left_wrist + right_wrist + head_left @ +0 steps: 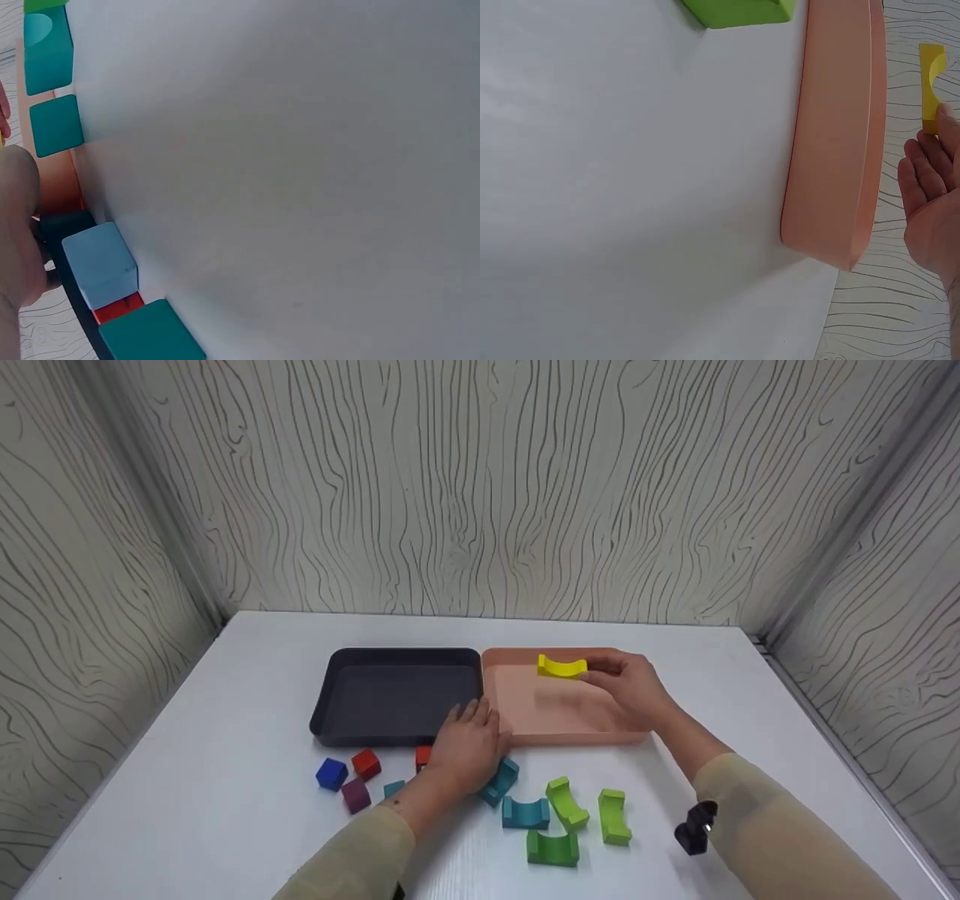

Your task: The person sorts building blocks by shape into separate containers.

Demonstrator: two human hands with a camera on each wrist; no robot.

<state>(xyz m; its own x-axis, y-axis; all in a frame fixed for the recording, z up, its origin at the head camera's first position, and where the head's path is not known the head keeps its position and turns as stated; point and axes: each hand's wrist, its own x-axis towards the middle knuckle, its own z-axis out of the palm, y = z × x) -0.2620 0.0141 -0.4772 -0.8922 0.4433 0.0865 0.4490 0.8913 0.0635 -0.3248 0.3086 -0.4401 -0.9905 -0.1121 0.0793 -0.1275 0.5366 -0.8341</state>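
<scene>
Yellow block: pinched in my right hand, which has its right end only; the rest sticks out leftward from my grip, over the far part of the peach tray.
Right grip: closed down to the block's thickness – thumb on one side, fingers on the other, the remaining fingers loosely bent.
Long axis: roughly left to right, in line with the tray's long side, hollow facing up in the head view.
Height: held up off the tray floor – a soft shadow lies below it; how far down, I can't tell.
Left hand: palm down, fingers extended, laid over the near rims where the peach tray meets the dark tray. No object shows in its fingers; what is under the palm I can't see. My right hand is the nearer one to the block.
Edges: the peach tray's far rim is just beyond the block; its floor spreads toward me and to either side, with my left fingers at its near-left corner.
Table side: teal block, green block and lime block lie on the near side of the peach tray, outside its rim.
</scene>
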